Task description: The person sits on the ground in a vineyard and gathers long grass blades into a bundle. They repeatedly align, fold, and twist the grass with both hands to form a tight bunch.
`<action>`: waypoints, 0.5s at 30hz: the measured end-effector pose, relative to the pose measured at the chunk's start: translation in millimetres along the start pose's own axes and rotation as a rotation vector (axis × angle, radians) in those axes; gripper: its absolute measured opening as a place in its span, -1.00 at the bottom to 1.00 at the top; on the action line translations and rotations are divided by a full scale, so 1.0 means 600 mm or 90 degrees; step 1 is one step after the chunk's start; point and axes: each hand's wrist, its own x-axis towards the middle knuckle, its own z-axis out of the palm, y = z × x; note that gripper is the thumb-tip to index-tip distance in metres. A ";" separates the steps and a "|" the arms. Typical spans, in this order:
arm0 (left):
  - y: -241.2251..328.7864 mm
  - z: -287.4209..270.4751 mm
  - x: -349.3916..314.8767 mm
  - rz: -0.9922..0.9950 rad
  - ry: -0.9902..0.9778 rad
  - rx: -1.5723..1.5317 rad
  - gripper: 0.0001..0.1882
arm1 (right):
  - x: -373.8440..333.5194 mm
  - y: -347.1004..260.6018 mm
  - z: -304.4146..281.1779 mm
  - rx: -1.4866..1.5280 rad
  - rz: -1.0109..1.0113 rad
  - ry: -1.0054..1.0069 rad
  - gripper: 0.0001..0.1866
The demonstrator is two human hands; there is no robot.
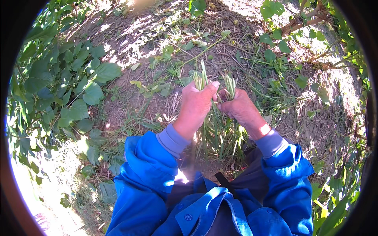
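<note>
My left hand [197,103] is closed round a bunch of long green grass-like stalks [201,80], whose pale ends stick up above the fist. Close beside it, my right hand [241,109] grips a second bunch of stalks [230,83], also with pale ends upward. The long narrow leaves [220,135] of both bunches hang down below my hands toward my lap. The two hands nearly meet at the thumbs. Whether the bunches are joined between them is hidden by the fingers.
Broad-leaved green plants [73,94] crowd the left side. More leafy growth and a woody branch [305,21] stand at the upper right. Dry stems and low weeds lie over the brown soil [157,74] ahead. A thin green stem [204,50] crosses it.
</note>
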 end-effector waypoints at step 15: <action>0.002 -0.014 0.016 0.065 0.013 0.048 -0.81 | 0.012 0.021 -0.008 0.000 0.011 0.025 -0.78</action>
